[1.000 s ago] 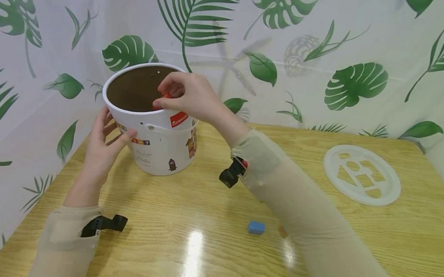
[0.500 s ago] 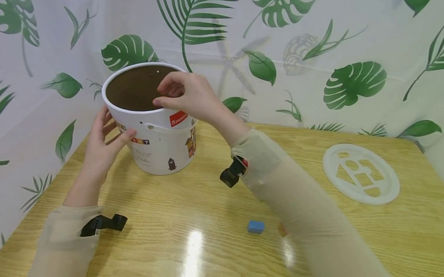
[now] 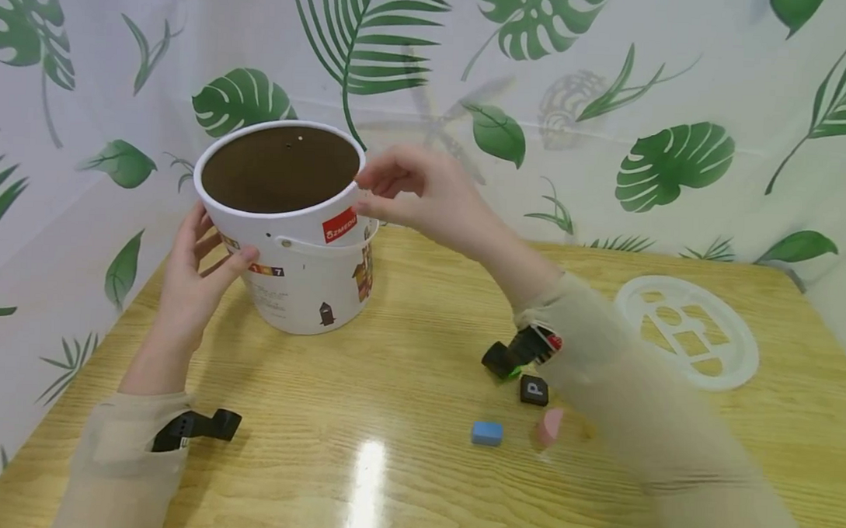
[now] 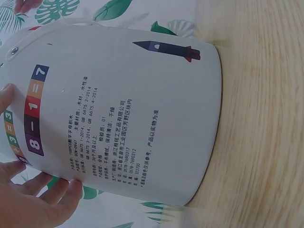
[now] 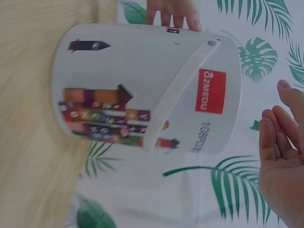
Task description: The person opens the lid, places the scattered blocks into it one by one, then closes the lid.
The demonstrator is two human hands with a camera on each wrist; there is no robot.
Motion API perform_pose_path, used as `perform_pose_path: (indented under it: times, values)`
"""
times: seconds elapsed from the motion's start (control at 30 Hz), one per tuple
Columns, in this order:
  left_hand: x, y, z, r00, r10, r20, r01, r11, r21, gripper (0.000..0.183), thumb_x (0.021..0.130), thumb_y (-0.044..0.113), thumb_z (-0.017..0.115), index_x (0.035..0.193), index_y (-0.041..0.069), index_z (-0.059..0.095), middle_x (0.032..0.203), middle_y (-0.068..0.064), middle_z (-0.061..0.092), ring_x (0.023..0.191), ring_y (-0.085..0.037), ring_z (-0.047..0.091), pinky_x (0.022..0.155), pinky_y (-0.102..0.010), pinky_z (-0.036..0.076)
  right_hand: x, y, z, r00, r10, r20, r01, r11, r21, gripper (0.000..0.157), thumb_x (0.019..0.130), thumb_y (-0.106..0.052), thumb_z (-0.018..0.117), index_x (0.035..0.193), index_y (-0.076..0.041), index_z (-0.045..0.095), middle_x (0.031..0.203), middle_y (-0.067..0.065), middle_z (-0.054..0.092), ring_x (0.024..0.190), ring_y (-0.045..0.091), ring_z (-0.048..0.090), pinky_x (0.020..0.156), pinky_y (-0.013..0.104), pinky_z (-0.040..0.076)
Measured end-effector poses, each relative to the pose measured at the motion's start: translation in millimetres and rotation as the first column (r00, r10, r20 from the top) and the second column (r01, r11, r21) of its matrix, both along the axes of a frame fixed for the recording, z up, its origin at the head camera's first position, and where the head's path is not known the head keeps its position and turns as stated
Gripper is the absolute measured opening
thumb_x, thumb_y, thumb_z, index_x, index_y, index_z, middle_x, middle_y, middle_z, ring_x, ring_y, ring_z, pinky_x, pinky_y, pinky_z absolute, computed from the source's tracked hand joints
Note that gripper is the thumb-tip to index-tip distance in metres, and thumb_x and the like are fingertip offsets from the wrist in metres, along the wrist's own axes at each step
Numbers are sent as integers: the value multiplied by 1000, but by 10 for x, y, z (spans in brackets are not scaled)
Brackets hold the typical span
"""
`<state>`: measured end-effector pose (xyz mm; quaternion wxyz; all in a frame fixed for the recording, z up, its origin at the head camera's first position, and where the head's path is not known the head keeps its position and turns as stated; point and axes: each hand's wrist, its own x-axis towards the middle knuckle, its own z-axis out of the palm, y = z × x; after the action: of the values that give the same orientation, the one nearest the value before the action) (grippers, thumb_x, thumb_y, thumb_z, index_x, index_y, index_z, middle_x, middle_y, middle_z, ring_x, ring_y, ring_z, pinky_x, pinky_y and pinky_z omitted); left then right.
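A tall white bucket (image 3: 304,275) with a thin white handle stands upright on the wooden table, its dark inside showing from above. My left hand (image 3: 195,275) holds the bucket's left side, thumb on the front and fingers round the wall, as the left wrist view also shows with the hand (image 4: 40,199) at the lower left. Just beyond the rim on the right, my right hand (image 3: 425,190) hovers with loosely bent fingers and nothing held. In the right wrist view, a gap separates that hand (image 5: 285,147) from the bucket (image 5: 142,66). The bucket's bottom inside is hidden.
On the table (image 3: 305,446) lie a blue block (image 3: 487,433), a pink block (image 3: 549,427) and a black block marked P (image 3: 534,390). A green piece (image 3: 515,373) is mostly hidden by the wrist camera. Behind the right sleeve lies a white cut-out disc (image 3: 745,345).
A red-orange piece was pinched in the right hand over the bucket; it has been let go inside the rim. The hand has since moved right, uncovering blocks. The left hand stays put.
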<state>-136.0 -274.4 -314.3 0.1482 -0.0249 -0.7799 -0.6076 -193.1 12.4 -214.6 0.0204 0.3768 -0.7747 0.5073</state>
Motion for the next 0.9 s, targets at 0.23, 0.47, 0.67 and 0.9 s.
perform_pose_path:
  times: [0.23, 0.47, 0.67, 0.9]
  values:
    - [-17, 34, -19, 1000, 25, -2, -25, 1000, -15, 80, 90, 23, 68, 152, 33, 20, 153, -1, 24, 135, -27, 27, 108, -52, 31, 41, 534, -340, 1000, 20, 1, -20, 998, 61, 25, 80, -4, 77, 102, 2, 66, 99, 7, 65, 88, 19, 60, 81, 29, 52]
    - [-35, 67, -36, 999, 39, -5, -39, 999, -11, 80, 89, 23, 68, 152, 33, 19, 153, 0, 23, 135, -27, 27, 108, -52, 31, 100, 1035, -682, 998, 15, 62, -27, 980, 198, 28, 80, -6, 76, 106, 0, 66, 104, 6, 65, 93, 16, 59, 86, 29, 52]
    - [-46, 62, -63, 999, 44, -6, -44, 999, -16, 80, 89, 24, 68, 152, 35, 19, 153, 0, 23, 135, -27, 27, 108, -51, 31, 152, 1349, -984, 998, 3, 70, -23, 955, 297, 29, 79, -12, 78, 106, -6, 67, 101, 2, 66, 91, 15, 60, 82, 28, 54]
    - [-41, 65, -83, 999, 40, -16, -40, 999, -15, 80, 89, 25, 68, 152, 35, 19, 153, 0, 24, 135, -27, 27, 108, -51, 31, 197, 1576, -1283, 984, 22, 175, -92, 910, 404, 42, 78, -18, 80, 114, -3, 64, 108, 9, 63, 99, 28, 59, 87, 35, 53]
